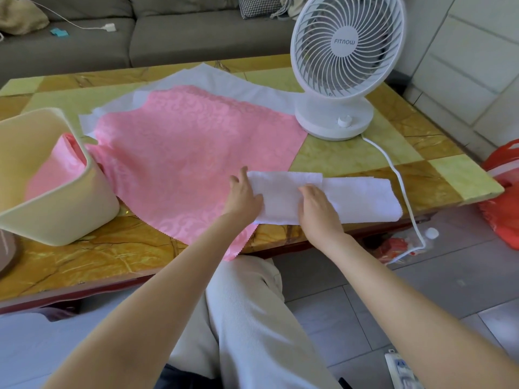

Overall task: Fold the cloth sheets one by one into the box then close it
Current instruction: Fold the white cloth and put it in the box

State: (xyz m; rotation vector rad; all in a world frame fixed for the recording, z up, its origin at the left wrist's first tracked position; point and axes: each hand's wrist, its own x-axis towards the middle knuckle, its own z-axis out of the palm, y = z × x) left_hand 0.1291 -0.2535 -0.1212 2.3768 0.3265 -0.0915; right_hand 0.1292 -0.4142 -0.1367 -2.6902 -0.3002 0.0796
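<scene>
**A:** Start big. What's on the table (365, 161)?

**B:** I'll place everything from the fan (345, 60) at its far right. Left of the fan's base a pink sheet (182, 153) lies spread flat, with a pale sheet (213, 80) under it showing along the far edge. I take those to be waiting their turn, laid open so each can be folded where it lies.

**A:** And the box?

**B:** The box (56, 220) is far left of the fan, at the table's near left, open at the top. A folded pink cloth (56, 169) already stands inside, so I'd say the job is partly done. The box sits close enough to drop each piece in without getting up.

**A:** What's being worked on?

**B:** A white cloth (351, 197), in front of the fan near the table's front edge. It's folded into a long strip, its left end doubled over onto the middle and overlapping the pink sheet.

**A:** The hands?

**B:** The right hand (317, 209) lies palm down on the strip's middle with fingers fairly straight, gripping nothing; it seems to be pinning the flap. The left hand (244, 196) is at the folded left end, thumb up beside the corner. The cloth hides its fingers, so I can't tell whether it pinches or just steadies.
</scene>
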